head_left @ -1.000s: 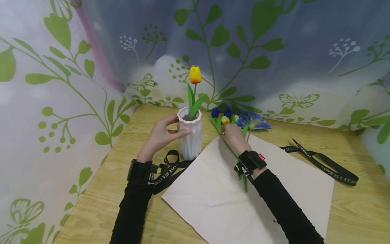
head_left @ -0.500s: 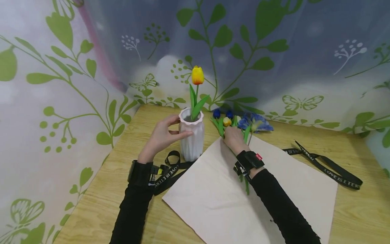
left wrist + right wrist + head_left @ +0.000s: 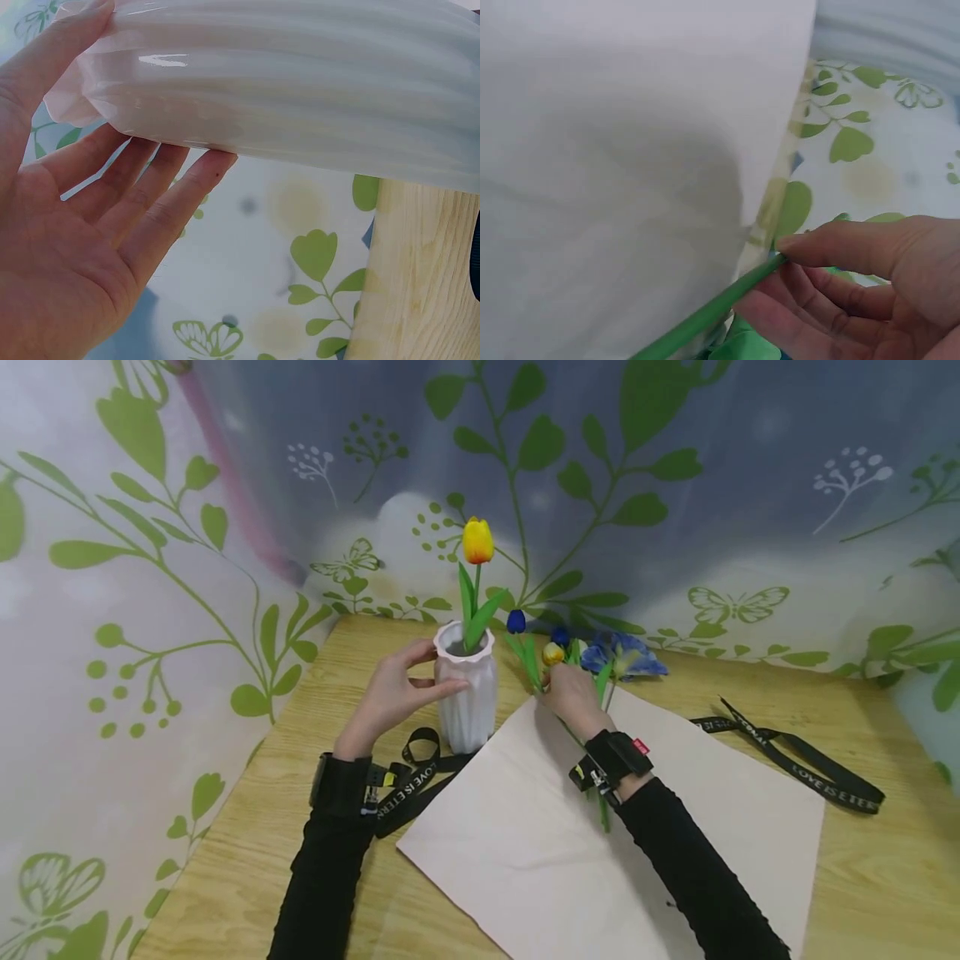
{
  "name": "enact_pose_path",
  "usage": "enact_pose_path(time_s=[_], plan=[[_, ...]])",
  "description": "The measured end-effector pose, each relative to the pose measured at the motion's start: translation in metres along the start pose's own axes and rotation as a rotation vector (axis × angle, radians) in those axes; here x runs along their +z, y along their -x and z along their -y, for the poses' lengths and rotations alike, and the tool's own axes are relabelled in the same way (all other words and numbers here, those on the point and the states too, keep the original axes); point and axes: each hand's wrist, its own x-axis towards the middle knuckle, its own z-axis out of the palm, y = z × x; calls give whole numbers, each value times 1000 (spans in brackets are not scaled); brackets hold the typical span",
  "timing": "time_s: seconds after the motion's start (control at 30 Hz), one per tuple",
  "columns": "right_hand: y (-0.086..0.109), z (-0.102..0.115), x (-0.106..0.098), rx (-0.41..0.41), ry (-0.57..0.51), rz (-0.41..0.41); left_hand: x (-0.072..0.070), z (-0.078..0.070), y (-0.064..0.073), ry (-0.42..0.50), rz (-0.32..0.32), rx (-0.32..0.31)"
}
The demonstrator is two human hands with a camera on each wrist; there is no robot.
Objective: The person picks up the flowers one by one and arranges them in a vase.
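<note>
A white fluted vase point(image 3: 467, 702) stands upright on the wooden table, holding one yellow-orange tulip point(image 3: 477, 542) with green leaves. My left hand point(image 3: 397, 689) grips the vase near its rim, thumb on the front and fingers round the far side; the left wrist view shows the fingertips against the glossy vase wall point(image 3: 285, 97). My right hand point(image 3: 573, 697) pinches the green stem point(image 3: 712, 311) of a blue tulip point(image 3: 516, 622) between thumb and fingers. Beside it lie another blue tulip point(image 3: 559, 636), a yellow-white tulip point(image 3: 553, 653) and a large blue flower point(image 3: 626, 656).
A pale sheet of wrapping paper point(image 3: 517, 852) covers the table's middle, under my right forearm. Black lettered ribbons lie on both sides, one ribbon point(image 3: 408, 797) by the vase and another ribbon point(image 3: 832, 785) at the right. A leaf-patterned backdrop point(image 3: 360, 477) rises behind the table point(image 3: 885, 727).
The blue tulip in my right hand has lifted and shifted left, away from the other flowers. My left hand and the vase hold the same place on the table.
</note>
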Motion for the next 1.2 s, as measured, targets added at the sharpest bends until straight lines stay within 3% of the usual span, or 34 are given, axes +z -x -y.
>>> enact_pose_path(time_s=[0.23, 0.47, 0.73, 1.07, 1.2], plan=[[11, 10, -9, 17, -89, -22, -1, -1, 0, -8, 0, -4], [22, 23, -23, -119, -175, -174, -1, 1, 0, -11, -5, -5], [32, 38, -40, -187, -274, -287, -1, 0, 0, -20, -8, -5], [52, 56, -82, -275, -442, -477, 0, -2, 0, -12, -5, -12], [57, 65, -101, -357, -580, -583, 0, -2, 1, -17, -6, -12]])
